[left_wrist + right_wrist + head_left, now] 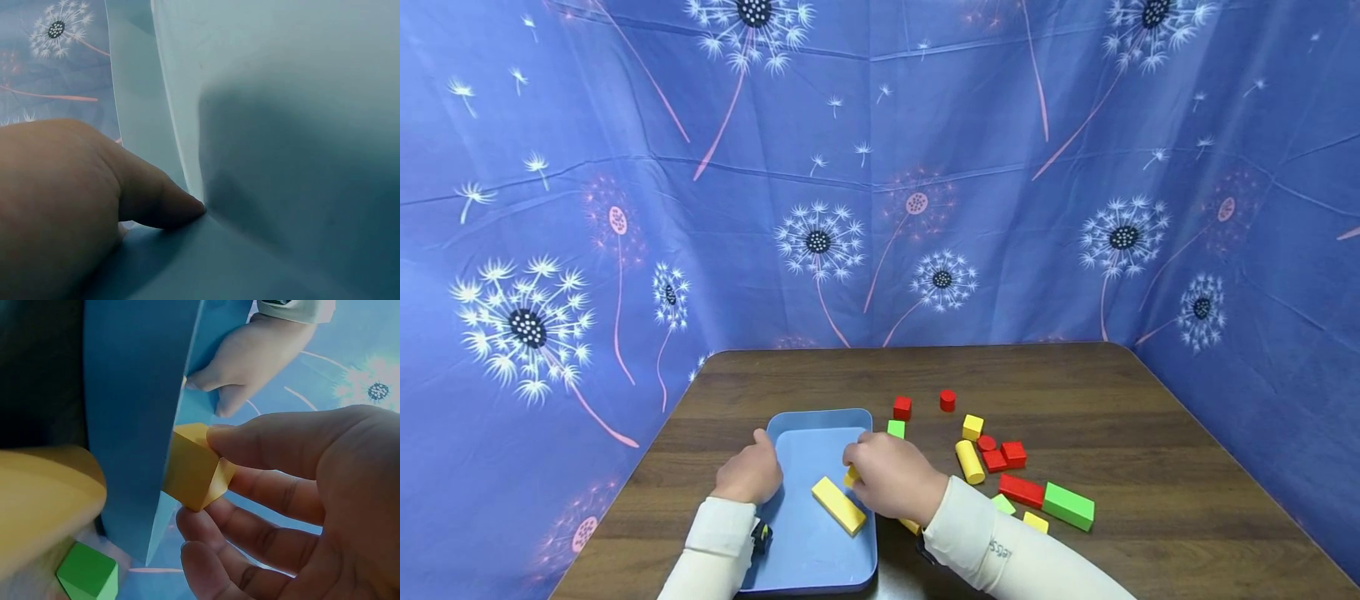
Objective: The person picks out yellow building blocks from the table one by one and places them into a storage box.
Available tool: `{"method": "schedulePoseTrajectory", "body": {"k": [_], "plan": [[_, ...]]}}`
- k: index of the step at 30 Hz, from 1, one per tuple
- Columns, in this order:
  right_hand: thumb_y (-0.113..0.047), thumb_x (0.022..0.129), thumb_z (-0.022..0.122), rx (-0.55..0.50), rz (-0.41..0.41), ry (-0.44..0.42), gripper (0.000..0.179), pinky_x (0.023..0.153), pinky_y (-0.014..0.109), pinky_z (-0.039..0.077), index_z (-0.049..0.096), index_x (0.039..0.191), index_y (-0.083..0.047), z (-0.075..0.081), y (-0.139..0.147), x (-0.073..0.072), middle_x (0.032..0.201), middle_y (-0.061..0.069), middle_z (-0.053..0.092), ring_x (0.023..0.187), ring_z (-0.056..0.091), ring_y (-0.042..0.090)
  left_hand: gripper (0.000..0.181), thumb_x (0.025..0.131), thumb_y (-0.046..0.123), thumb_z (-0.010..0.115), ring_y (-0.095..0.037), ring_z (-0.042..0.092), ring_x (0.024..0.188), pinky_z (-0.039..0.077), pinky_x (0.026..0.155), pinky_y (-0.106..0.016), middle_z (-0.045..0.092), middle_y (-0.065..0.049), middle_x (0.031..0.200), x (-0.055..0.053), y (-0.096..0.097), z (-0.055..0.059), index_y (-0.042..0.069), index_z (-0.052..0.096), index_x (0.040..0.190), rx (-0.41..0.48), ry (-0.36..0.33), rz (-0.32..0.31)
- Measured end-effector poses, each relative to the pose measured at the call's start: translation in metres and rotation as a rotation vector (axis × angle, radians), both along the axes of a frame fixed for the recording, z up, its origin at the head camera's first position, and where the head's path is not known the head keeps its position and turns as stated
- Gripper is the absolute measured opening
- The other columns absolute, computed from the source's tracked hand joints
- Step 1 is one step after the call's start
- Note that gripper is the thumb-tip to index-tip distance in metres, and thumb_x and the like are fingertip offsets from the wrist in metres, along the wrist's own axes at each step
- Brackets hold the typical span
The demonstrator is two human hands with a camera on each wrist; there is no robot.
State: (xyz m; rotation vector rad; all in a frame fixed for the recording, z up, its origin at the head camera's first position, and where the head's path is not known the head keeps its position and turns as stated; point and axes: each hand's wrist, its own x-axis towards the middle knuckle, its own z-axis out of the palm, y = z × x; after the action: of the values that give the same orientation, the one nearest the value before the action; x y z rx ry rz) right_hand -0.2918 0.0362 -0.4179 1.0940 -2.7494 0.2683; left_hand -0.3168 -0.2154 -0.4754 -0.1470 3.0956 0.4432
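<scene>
A blue tray [808, 562] lies on the left part of the table. My left hand [749, 472] grips its left wall, the thumb [159, 197] pressed against the inner face. Between the thumb and fingers of my right hand [895, 477] is a yellow cube [190, 464], pinched at the tray's right rim. In the head view that hand mostly covers the cube. Inside the tray rests a long yellow block [838, 506], lying at a slant.
Right of the tray lie a yellow cylinder [970, 462], a red bar [1021, 491], a green bar [1069, 506] and several smaller blocks. Beyond them are a red cube [902, 408] and a red cylinder [947, 401]. A patterned blue cloth [1022, 275] hangs behind the table.
</scene>
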Motion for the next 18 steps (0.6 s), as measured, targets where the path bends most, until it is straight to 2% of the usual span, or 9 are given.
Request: {"method": "schedulePoseTrajectory", "body": {"k": [9,13,18], "plan": [[-0.018,0.086,0.081,0.028,-0.007,0.005,0.024,0.066,0.022,0.055,0.080,0.109,-0.018,-0.012,-0.005,-0.005,0.096,-0.003,0.074,0.077,0.061,0.004,0.065,0.098,0.010,0.053,-0.033,0.069,0.075,0.057,0.068,-0.056,0.071,-0.027,0.098,0.000,-0.002,0.000,-0.020,0.026,0.149,-0.001,0.002,-0.001],[-0.017,0.086,0.081,0.044,-0.027,0.020,0.024,0.066,0.023,0.056,0.080,0.110,-0.020,-0.012,-0.007,-0.006,0.097,-0.003,0.075,0.077,0.062,0.006,0.066,0.098,0.011,0.053,-0.032,0.069,0.075,0.056,0.067,-0.055,0.071,-0.027,0.096,0.000,-0.002,-0.001,-0.019,0.026,0.149,-0.008,0.002,0.003],[-0.018,0.087,0.079,0.091,-0.055,0.080,0.021,0.061,0.025,0.054,0.080,0.108,-0.022,-0.016,-0.011,-0.008,0.094,-0.004,0.073,0.075,0.061,0.009,0.066,0.097,0.011,0.054,-0.032,0.069,0.074,0.056,0.067,-0.055,0.071,-0.026,0.096,0.000,-0.001,-0.002,-0.019,0.026,0.149,-0.008,0.001,0.003]]}}
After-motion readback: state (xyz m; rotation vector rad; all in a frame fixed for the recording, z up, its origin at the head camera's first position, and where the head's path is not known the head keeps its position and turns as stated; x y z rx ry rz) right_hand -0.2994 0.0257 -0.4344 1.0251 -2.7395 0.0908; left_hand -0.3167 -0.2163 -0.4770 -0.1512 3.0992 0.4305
